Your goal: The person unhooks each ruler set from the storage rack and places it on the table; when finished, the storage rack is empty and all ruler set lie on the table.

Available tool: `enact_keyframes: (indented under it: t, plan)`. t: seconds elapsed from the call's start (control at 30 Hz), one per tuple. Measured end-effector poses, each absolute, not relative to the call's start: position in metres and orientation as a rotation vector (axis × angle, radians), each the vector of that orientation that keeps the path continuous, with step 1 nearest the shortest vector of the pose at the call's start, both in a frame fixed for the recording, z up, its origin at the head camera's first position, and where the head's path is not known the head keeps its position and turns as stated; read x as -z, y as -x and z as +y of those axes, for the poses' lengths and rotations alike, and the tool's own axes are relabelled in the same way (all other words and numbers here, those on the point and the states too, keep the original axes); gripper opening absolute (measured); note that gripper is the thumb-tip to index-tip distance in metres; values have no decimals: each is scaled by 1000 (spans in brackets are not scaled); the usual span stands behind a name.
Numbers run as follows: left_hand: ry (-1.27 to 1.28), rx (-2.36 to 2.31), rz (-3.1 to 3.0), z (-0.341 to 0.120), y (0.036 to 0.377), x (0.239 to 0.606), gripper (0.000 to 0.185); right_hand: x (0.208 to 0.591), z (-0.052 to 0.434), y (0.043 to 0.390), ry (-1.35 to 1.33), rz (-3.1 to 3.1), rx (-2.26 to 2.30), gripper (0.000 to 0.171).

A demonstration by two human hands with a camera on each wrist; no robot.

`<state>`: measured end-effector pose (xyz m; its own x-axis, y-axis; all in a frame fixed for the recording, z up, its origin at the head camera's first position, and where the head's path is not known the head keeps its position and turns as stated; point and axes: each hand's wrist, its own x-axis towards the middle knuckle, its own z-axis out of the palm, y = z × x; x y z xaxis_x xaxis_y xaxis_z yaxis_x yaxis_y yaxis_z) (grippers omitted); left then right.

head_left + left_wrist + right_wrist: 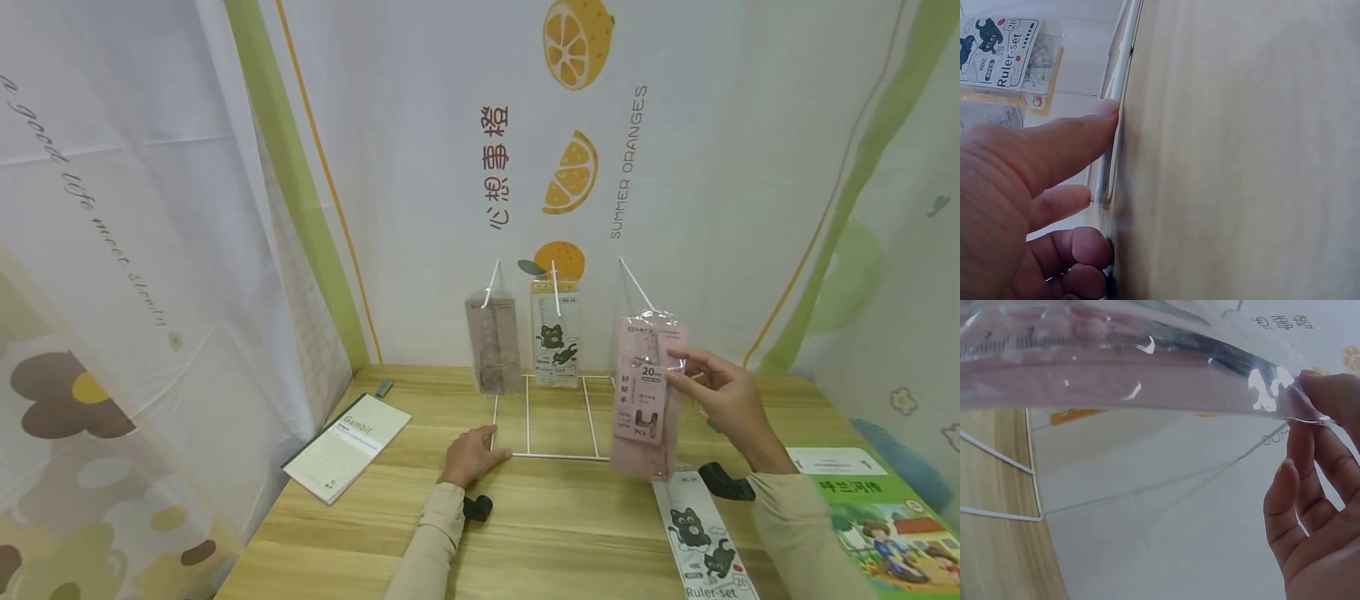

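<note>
My right hand (723,400) pinches the side edge of a pink ruler set in a clear plastic sleeve (648,408). The top of this pack meets the end of the right white hook (636,283); whether the hook goes through its hole I cannot tell. With thumb and fingers, my left hand (471,457) holds the near left corner of a white wire rack (555,456) on the table. A greyish ruler set (493,346) hangs from the left hook, and a black-cat ruler set (556,333) from the middle one. In the right wrist view the pink sleeve (1147,381) stretches leftward from my fingertips.
Another cat ruler set (701,533) lies on the wooden table by my right forearm. A notebook (348,446) and a small grey-green item (384,387) lie at the left. To the right is a green picture book (877,517). White printed curtains (420,167) surround the table.
</note>
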<state>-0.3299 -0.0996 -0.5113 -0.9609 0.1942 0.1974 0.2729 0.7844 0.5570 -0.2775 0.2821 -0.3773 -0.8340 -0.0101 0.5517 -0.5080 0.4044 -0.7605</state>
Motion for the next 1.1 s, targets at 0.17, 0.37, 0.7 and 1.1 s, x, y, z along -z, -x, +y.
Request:
enact_keyframes:
  t: [0.17,0.37,0.7,1.1]
  plan:
    - [379,895,-2850,-99,330,511,58,372,282,269,-428,-2200,-1461,41]
    - [384,904,-2851,-99,329,509,58,366,280,255,-448,-2177,-1503,40]
    - [372,931,-2864,-99,328,511,58,402,283,233,-448,-2351,-1751,38]
    - [380,919,-2859,-98,327,506,59,475,282,231,-474,-2737,-1862,46]
